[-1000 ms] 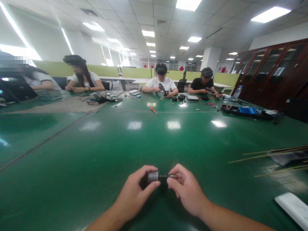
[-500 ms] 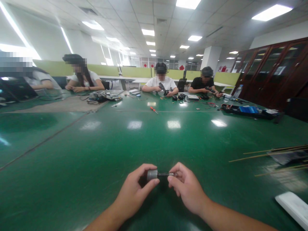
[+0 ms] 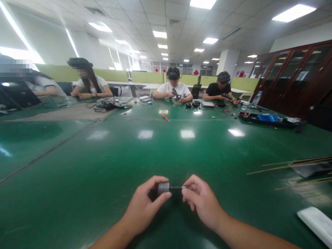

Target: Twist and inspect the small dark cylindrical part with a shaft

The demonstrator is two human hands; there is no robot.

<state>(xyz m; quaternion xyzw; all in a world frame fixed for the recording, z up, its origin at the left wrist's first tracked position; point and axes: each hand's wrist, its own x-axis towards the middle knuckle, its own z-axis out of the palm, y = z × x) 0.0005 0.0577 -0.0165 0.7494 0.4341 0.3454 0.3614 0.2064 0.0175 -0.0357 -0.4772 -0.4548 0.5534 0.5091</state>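
Between my two hands, just over the green table [image 3: 124, 155], lies what looks like a hole saw: a hole saw [image 3: 164, 187] with a grey metal cup on a dark, thin shaft. My left hand [image 3: 144, 200] is curled round the cup, thumb below and fingers above and behind it. At the other end, my right hand [image 3: 199, 195] pinches the silvery shank between thumb and fingers. The shaft points level to the right. My left palm and the fingers hide the cup's far end, and part of the shank is covered too.
An orange screwdriver [image 3: 166, 118] lies farther across the table. Thin yellowish sticks [image 3: 275, 168] and a white case-like object [image 3: 315, 221] are at the right. Several people sit along the far side, with tools, parts and a black tray [image 3: 269, 119] before them.
My right hand has shifted very slightly right along the shank. My left hand keeps its hold, and the hole saw stays nearly in place.
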